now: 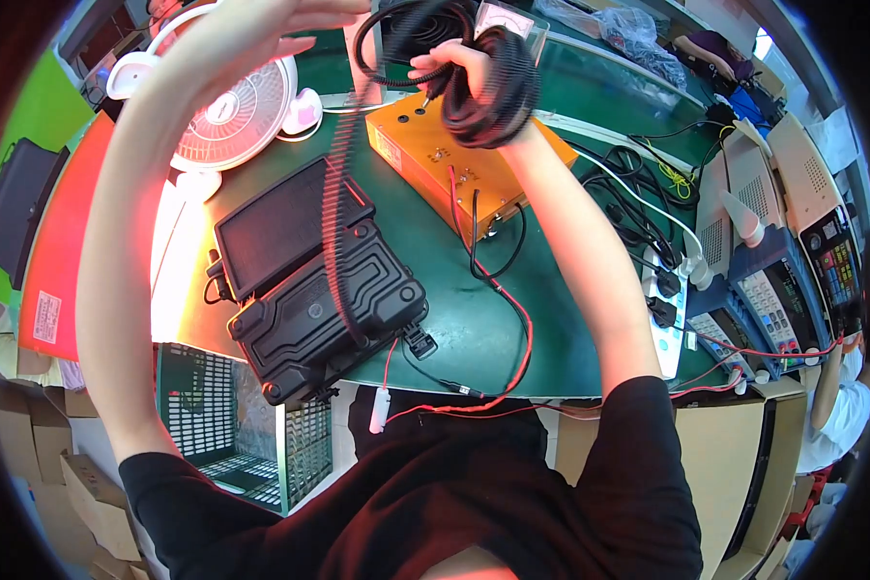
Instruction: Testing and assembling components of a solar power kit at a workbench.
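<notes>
A dark green desk point(570, 329) fills the middle of the frame, its near edge curving across below center. Toward the top, a pale strip point(638, 155) runs along it, with more green surface point(599, 82) beyond. At the left stands a glossy red-orange panel point(58, 251); behind it, at the upper left, is a bright green surface point(29, 116). A white glare point(179, 280) washes over the left part of the desk. Brown cardboard boxes point(97, 498) crowd the lower left, and a large carton point(710, 464) stands at the lower right. At the upper right, a small bright patch of light point(763, 43) shows.
</notes>
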